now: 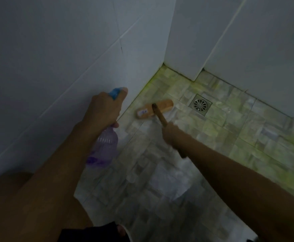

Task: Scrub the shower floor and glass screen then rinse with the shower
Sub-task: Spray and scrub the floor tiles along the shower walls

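The left grip (101, 109), a bare hand, is closed round the neck of a translucent purple plastic spray bottle (106, 147) with a blue trigger head (115, 93). The thumb lies along the top beside the blue part, and the other fingers are curled under it. The bottle is held in the air just in front of the white tiled wall (55, 67) on the left. Its long axis is tilted, with the blue head pointing away from the person toward the corner and the base toward the person's arm. The right grip (173, 135), also a bare hand, is wrapped tight round the brown wooden handle (160, 117) of a scrubbing brush; this hand is blurred, so single fingers cannot be told apart. The light orange wooden brush head (155, 109) lies bristles-down on the pale mosaic stone floor (247, 137), close to the left wall and not far from the corner. Its long axis runs across the picture, from lower left to upper right, and the handle leaves its middle and slants back toward the person. A square metal drain (200, 104) is set in the floor just to the right of the brush head, apart from it. The tiles near the walls have a yellow-green tint.
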Available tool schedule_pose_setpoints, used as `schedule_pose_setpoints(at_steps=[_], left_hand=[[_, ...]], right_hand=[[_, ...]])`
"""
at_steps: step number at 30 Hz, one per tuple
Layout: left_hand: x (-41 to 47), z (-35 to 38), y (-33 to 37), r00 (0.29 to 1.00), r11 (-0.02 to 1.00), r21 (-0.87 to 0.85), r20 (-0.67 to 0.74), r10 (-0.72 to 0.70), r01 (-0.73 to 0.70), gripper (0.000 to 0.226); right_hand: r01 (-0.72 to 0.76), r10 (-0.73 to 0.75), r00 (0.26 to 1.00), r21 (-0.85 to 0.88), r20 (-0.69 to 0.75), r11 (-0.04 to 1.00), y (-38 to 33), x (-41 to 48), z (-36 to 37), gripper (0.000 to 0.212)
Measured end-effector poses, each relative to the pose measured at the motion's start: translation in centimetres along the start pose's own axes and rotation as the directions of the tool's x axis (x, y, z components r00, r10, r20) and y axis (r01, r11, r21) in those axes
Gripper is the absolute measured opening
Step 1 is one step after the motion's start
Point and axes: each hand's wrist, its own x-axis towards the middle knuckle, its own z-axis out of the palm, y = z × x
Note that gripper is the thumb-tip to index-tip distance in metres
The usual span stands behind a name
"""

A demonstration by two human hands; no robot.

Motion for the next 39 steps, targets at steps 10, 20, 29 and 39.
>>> schedule_pose_setpoints(at_steps=[10, 20, 29, 39], left_hand=[[0.3, -1.6, -0.1, 1.000, 0.998, 0.063, -0.028, -0.002, 0.003, 0.082], [0.3, -1.7, 0.3, 0.999, 0.998, 0.047, -0.020, -0.030, 0.031, 0.082], [0.0, -0.7, 0.0, 0.997, 0.994, 0.078, 0.048, 0.068, -0.072, 0.080], [0.5, 0.4, 0.4, 0.999, 0.991, -0.123, -0.025, 0.047, -0.049, 0.075]], right_hand=[[-0.035, 0.034, 0.999, -0.011, -0.027, 0.999, -0.8, 4.3, -3.5, 0.036], [0.151, -0.141, 0.987, -0.144, 0.074, 0.978, -1.4, 1.3, 2.1, 0.033], [-0.100, 0.091, 0.991, -0.090, -0.099, 0.991, -1.0, 7.7, -6.4, 0.035], [-0.013, -0.009, 0.997, -0.275, -0.079, 0.961, 5.7, 8.2, -9.5, 0.040]])
